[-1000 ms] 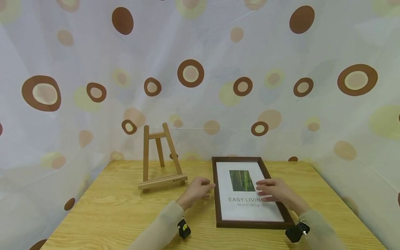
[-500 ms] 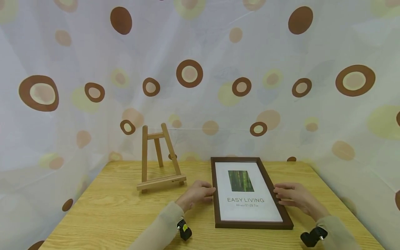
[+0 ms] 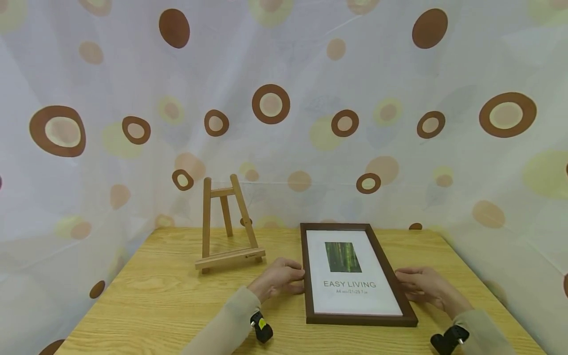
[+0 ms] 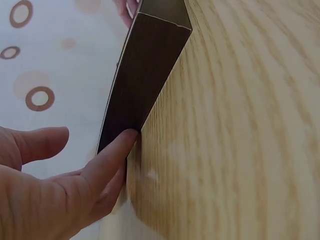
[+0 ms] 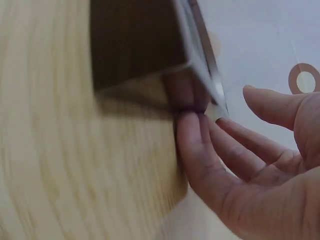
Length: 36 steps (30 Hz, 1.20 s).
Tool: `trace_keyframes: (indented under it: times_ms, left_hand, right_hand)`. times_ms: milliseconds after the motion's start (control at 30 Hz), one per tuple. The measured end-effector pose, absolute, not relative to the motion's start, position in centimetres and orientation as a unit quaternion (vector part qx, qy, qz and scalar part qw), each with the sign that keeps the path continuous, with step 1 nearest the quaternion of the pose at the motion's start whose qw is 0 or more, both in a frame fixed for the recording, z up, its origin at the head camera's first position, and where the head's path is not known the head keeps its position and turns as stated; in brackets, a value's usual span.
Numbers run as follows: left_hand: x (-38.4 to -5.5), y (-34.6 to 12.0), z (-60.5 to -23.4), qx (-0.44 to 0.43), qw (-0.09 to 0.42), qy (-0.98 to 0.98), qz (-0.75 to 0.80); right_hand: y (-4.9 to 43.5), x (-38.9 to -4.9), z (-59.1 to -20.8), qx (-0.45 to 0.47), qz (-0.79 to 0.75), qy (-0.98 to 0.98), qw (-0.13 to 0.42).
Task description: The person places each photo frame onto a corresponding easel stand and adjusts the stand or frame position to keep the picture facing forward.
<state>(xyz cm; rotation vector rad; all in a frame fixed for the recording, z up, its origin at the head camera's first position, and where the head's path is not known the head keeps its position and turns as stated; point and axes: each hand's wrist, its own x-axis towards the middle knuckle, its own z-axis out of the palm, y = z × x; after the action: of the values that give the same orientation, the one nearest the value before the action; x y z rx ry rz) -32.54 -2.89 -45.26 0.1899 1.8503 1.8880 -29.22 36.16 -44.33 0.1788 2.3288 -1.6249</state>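
A dark brown picture frame lies flat on the wooden table, its white insert printed EASY LIVING above small text. My left hand is at its left edge; in the left wrist view the fingertips touch the lower side of the dark edge, thumb held apart. At the opposite edge is my right hand. The right wrist view shows its fingertips against the frame's side low by the table, with the thumb raised away. Neither hand's fingers are curled round the frame.
A small wooden easel stands left of the frame, toward the back of the table. Behind and at both sides hangs a white curtain with brown and yellow spots. Each wrist carries a small black camera.
My right hand has moved from over the insert out to the right edge of the frame and lowered against it. My left hand has come up to the left edge. The frame stays put.
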Motion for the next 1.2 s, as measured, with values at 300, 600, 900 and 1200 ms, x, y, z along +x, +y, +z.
trace_keyframes:
  times_ms: [300, 600, 900, 1200]
  left_hand:
    - [-32.3, -2.8, -45.6, 0.062, 0.233, 0.66, 0.712]
    - [-31.9, -3.3, -46.3, 0.048, 0.222, 0.655, 0.72]
    - [-31.9, -3.5, -46.0, 0.039, 0.244, 0.663, 0.706]
    - [-31.9, -4.3, -46.4, 0.056, 0.249, 0.644, 0.722]
  right_hand:
    - [36.7, -28.9, -44.4, 0.063, -0.626, 0.755, 0.183]
    - [37.4, -28.8, -45.3, -0.023, -0.625, 0.746, 0.231]
    - [36.8, -29.2, -45.4, -0.061, -0.625, 0.728, 0.276]
    - [35.6, -29.2, -45.2, -0.028, -0.623, 0.733, 0.272]
